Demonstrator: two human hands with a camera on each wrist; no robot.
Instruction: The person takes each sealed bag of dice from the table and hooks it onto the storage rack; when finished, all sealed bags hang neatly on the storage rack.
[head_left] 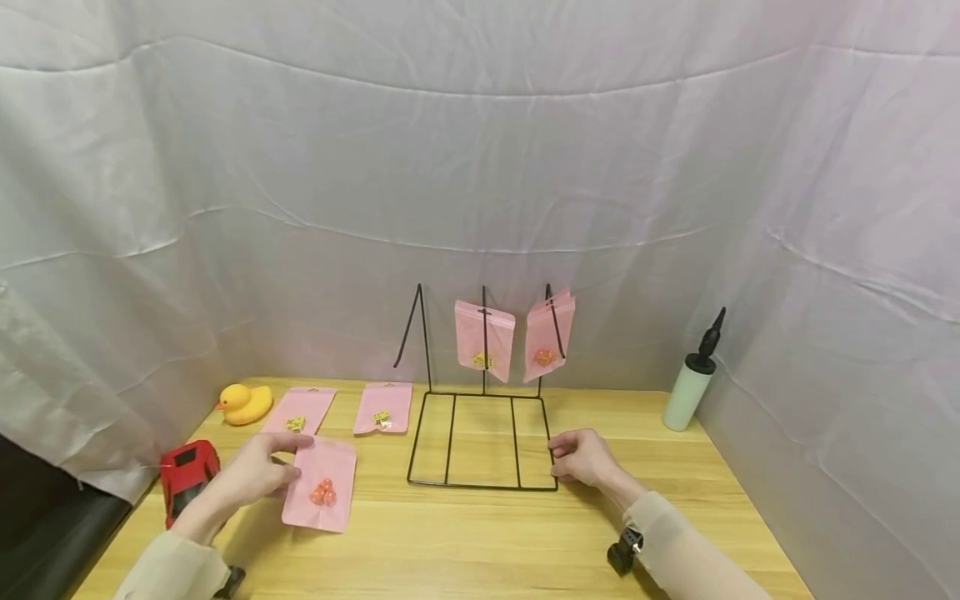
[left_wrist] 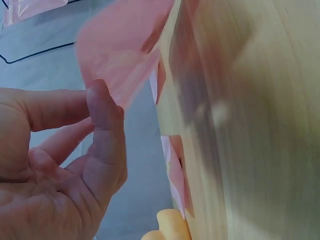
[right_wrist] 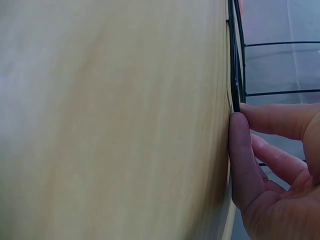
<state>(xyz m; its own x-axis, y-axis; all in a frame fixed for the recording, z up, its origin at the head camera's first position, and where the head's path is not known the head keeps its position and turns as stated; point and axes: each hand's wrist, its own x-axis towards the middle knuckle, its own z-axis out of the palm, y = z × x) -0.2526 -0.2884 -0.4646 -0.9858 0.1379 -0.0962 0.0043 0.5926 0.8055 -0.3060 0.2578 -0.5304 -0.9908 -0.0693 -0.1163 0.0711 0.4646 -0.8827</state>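
Note:
My left hand (head_left: 258, 469) pinches a pink pouch (head_left: 335, 467) by its edge, with red dice showing through its window. In the left wrist view the pouch (left_wrist: 120, 45) hangs from the thumb and fingertips, tilted over the table. My right hand (head_left: 587, 457) pinches the right side of the black wire rack's base (head_left: 487, 487) near its front corner. From the rack's middle hook hangs a pink pouch with yellow dice (head_left: 468, 333); a pink pouch with orange dice (head_left: 542, 337) hangs on the right hook. The left hook (head_left: 408, 329) bears nothing.
Two more pink pouches, one at the left (head_left: 318, 402) and one nearer the rack (head_left: 384, 404), lie behind my left hand. A yellow rubber duck (head_left: 246, 404) and a red toy car (head_left: 187, 475) stand far left. A pale green hand pump (head_left: 687, 392) stands at right, before grey curtains (head_left: 600, 167).

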